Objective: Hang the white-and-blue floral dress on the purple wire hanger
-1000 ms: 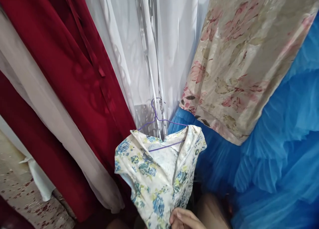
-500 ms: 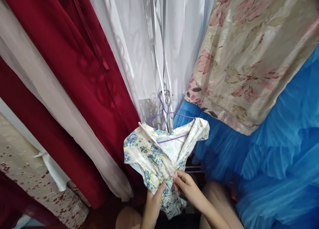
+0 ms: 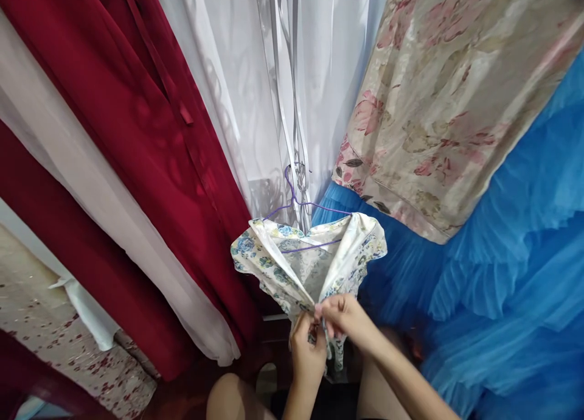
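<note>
A cream garment with blue and yellow flowers [image 3: 274, 273] hangs on a purple wire hanger [image 3: 292, 202], its neckline forming a deep V. At the bottom of that V, my left hand [image 3: 306, 347] pinches the fabric of the left front edge. My right hand [image 3: 344, 316] grips the opposite edge just beside it, fingers closed. Both hands almost touch each other. The cloth between the fingertips is partly hidden, and the garment's lower part hangs crumpled behind my hands.
Dark red fabric [image 3: 159, 140] and pale pink fabric [image 3: 132, 225] hang at left. White cloth [image 3: 246, 85] with long ribbons is behind the hanger. On the right hang a beige floral cloth [image 3: 438, 115] and a ruffled blue tulle skirt [image 3: 493, 292]. My knees [image 3: 235, 399] are below.
My left hand has moved up and right, from the garment's side to the front edge beside my right hand. The front edges are drawn together, and the garment sits straighter.
</note>
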Tool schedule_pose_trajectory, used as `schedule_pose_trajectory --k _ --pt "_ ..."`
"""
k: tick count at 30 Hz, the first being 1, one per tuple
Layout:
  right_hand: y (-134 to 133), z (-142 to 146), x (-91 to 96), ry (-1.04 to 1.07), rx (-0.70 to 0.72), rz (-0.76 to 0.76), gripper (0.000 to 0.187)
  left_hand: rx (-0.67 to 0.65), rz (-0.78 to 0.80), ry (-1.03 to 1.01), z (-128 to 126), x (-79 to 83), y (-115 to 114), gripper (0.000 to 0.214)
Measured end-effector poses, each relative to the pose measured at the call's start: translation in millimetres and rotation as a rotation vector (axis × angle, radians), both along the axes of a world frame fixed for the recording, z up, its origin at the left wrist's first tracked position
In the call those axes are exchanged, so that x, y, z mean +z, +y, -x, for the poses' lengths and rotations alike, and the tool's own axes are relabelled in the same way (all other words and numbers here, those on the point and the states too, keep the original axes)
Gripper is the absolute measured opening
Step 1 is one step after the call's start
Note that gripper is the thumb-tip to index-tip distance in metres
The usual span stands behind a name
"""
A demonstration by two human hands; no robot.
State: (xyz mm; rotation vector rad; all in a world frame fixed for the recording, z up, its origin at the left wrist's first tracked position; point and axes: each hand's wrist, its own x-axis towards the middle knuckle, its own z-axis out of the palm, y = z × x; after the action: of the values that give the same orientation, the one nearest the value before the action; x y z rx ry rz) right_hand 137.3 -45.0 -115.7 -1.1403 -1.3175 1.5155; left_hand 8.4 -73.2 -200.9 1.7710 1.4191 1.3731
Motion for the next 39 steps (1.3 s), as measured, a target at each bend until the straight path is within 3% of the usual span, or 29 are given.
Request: schedule_pose_trajectory --k 6,9,11,13,14,17,20,22,24,28,30,31,32,35,37,39 --pt "92 -7 107.3 0.152 -0.147 -0.168 0.031 -0.153 0.104 0.268 5 11.0 -1 0.02" --pt "108 3 135.3 0.183 -0.156 -0.212 0.03 -0.247 0.151 0.466 7 19.5 -2 0.025" --pt "103 7 137.8 0.204 -0.151 -0.237 0.03 -0.365 0.174 0.571 12 36.1 2 0.021" --pt "92 7 132.6 0.196 -0.134 -0.258 0.03 -0.404 0.13 0.541 19 66.3 13 0.013" --pt "87 6 129.4 0.177 -0.124 -0.271 0.03 -0.38 0.076 0.476 23 86.3 22 0.011" --pt "74 0 125.1 0.101 -0.076 -0.341 0.03 -0.18 -0.181 0.179 32 154.8 53 0.035" --pt "73 -8 128.9 0.041 -0.039 -0.425 0.03 -0.15 -0.353 0.254 31 209.1 79 0.024" --pt "77 -10 126.7 -0.002 -0.062 -0.473 0.029 -0.154 -0.424 0.326 26 228.4 88 0.018" --pt "82 -10 114.2 -0.036 -0.091 -0.473 0.028 -0.111 -0.473 0.293 26 237.4 93 0.019" --pt "77 -8 67.7 -0.045 -0.051 -0.376 0.033 0.112 -0.482 -0.109 62 239.0 114 0.016" --pt "68 -8 48.7 -0.013 -0.026 -0.355 0.034 0.218 -0.368 -0.466 95 231.6 133 0.011" --pt "63 -8 42.5 0.017 -0.012 -0.344 0.033 0.255 -0.237 -0.701 110 224.9 142 0.007" --pt "59 -7 38.4 0.052 0.005 -0.332 0.033 0.286 -0.089 -0.933 122 215.6 149 0.009" --pt "47 -3 31.6 0.146 0.056 -0.278 0.032 0.296 0.161 -1.106 136 173.3 157 0.026" --pt "41 -1 22.6 0.185 0.015 -0.225 0.033 0.275 0.281 -1.152 125 137.2 151 0.03" --pt "32 -2 4.4 0.241 -0.112 -0.169 0.035 0.232 0.377 -1.193 106 103.8 139 0.03"
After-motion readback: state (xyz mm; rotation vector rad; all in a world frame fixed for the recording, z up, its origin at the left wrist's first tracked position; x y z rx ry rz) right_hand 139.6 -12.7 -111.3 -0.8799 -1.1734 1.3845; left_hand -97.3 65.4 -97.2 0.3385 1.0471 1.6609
